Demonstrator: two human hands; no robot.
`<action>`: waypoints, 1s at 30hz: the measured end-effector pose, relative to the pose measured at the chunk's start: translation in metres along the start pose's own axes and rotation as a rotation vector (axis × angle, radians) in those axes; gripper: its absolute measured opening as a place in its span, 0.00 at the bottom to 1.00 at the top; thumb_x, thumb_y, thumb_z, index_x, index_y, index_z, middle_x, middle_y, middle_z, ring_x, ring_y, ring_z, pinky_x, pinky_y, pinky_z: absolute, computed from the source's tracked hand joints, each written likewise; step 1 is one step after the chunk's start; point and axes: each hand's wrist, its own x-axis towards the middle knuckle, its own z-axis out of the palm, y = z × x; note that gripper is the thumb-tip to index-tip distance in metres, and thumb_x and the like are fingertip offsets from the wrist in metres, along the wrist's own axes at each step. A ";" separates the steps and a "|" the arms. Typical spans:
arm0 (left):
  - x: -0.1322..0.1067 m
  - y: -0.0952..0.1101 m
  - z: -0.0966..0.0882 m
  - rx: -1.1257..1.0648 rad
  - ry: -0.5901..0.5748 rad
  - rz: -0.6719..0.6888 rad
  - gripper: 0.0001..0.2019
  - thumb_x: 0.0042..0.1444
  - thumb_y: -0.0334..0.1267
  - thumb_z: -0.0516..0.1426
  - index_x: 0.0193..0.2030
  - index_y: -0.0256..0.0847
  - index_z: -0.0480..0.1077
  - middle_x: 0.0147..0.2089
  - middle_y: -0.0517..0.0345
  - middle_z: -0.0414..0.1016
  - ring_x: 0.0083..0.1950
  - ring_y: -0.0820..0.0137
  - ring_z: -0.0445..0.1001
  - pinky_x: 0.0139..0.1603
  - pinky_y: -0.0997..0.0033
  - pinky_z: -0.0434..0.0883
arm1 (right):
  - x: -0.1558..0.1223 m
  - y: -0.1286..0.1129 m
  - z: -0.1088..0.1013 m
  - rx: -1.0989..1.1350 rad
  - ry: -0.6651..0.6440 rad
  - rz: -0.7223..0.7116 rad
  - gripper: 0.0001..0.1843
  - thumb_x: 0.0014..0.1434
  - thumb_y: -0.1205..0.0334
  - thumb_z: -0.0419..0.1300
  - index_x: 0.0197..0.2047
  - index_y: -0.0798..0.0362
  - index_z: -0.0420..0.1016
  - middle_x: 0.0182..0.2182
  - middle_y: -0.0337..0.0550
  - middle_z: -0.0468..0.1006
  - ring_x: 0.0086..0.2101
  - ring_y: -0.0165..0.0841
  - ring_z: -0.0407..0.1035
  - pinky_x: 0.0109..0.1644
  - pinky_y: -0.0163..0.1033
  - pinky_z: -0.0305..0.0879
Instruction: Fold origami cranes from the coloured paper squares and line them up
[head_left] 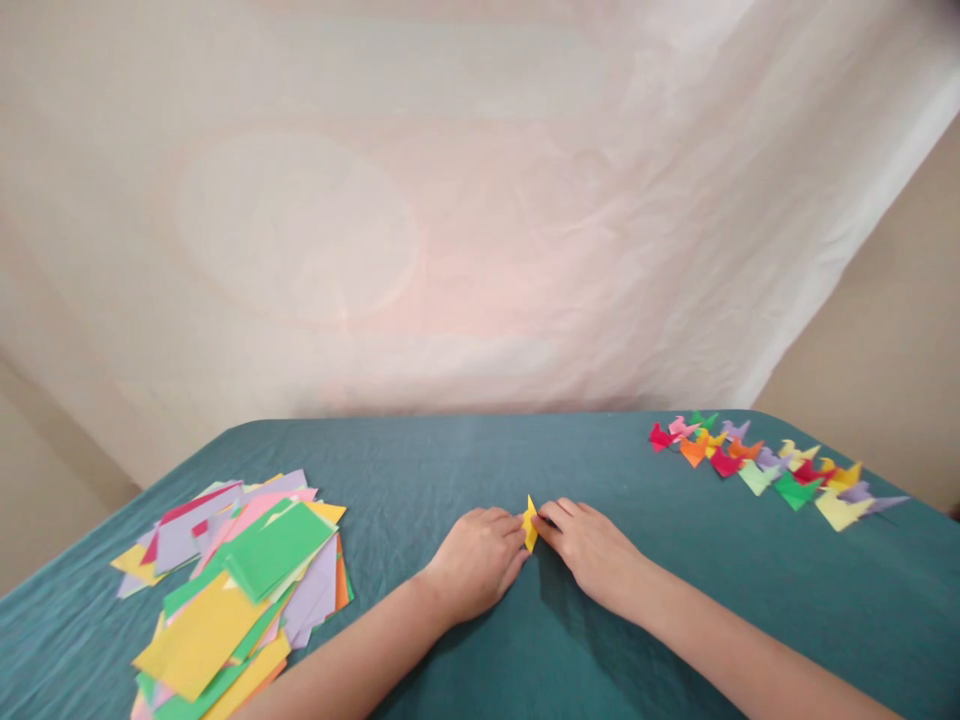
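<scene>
Between my two hands, near the middle of the table, is a small folded piece of yellow paper (530,524), narrow and pointed at the top. My left hand (481,560) grips its left side, fingers closed together and partly covering the lower edge. From the other side my right hand (589,550) pinches the paper with thumb and fingertips. Both palms face down, close to the cloth.
A loose pile of coloured paper sheets (202,630) lies on the left of the dark green tablecloth (420,460). Several folded paper birds (799,490) stand in rows at the far right. Behind the table hangs a pale cloth (480,220).
</scene>
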 end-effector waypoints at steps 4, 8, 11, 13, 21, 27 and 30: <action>0.000 0.000 -0.001 0.017 -0.008 0.009 0.12 0.62 0.39 0.47 0.45 0.38 0.68 0.42 0.52 0.73 0.46 0.64 0.70 0.47 0.65 0.66 | 0.000 0.001 -0.004 0.031 -0.025 0.001 0.11 0.61 0.71 0.49 0.45 0.55 0.68 0.39 0.44 0.69 0.38 0.35 0.62 0.39 0.39 0.60; 0.001 -0.002 -0.001 0.016 -0.018 0.030 0.12 0.62 0.38 0.46 0.44 0.39 0.69 0.41 0.53 0.73 0.45 0.65 0.70 0.48 0.65 0.66 | 0.001 -0.004 0.001 -0.029 -0.038 0.033 0.12 0.60 0.72 0.50 0.46 0.57 0.68 0.37 0.46 0.70 0.37 0.37 0.63 0.37 0.41 0.60; 0.001 -0.003 -0.001 0.018 -0.022 0.044 0.12 0.62 0.39 0.46 0.44 0.40 0.69 0.41 0.54 0.73 0.45 0.65 0.70 0.48 0.64 0.66 | 0.000 -0.005 0.004 -0.030 -0.030 0.046 0.12 0.60 0.71 0.49 0.45 0.57 0.69 0.38 0.47 0.69 0.38 0.37 0.63 0.37 0.41 0.61; 0.001 -0.003 -0.002 0.020 -0.019 0.057 0.12 0.62 0.40 0.47 0.45 0.40 0.68 0.41 0.53 0.73 0.46 0.65 0.70 0.48 0.64 0.66 | 0.000 -0.003 0.003 -0.007 -0.032 0.047 0.11 0.61 0.70 0.49 0.45 0.55 0.69 0.38 0.46 0.69 0.38 0.37 0.63 0.38 0.41 0.61; -0.001 -0.003 -0.007 0.011 -0.036 0.107 0.12 0.61 0.42 0.49 0.44 0.41 0.68 0.44 0.52 0.72 0.49 0.64 0.69 0.51 0.64 0.65 | 0.000 0.000 -0.003 0.017 -0.064 0.049 0.14 0.61 0.69 0.49 0.48 0.55 0.69 0.39 0.48 0.70 0.39 0.38 0.63 0.40 0.41 0.62; -0.001 -0.001 -0.010 0.010 -0.051 0.117 0.11 0.60 0.41 0.51 0.46 0.42 0.68 0.46 0.51 0.71 0.50 0.63 0.69 0.52 0.62 0.65 | -0.005 0.005 -0.010 0.110 -0.073 0.027 0.18 0.61 0.71 0.47 0.53 0.53 0.66 0.41 0.48 0.68 0.41 0.37 0.62 0.43 0.41 0.60; -0.001 -0.002 -0.013 -0.002 -0.061 0.130 0.11 0.60 0.41 0.50 0.45 0.42 0.69 0.48 0.51 0.71 0.51 0.63 0.68 0.53 0.63 0.64 | -0.006 0.009 -0.012 0.168 -0.072 0.028 0.20 0.60 0.73 0.47 0.54 0.51 0.65 0.42 0.47 0.68 0.42 0.37 0.61 0.44 0.41 0.59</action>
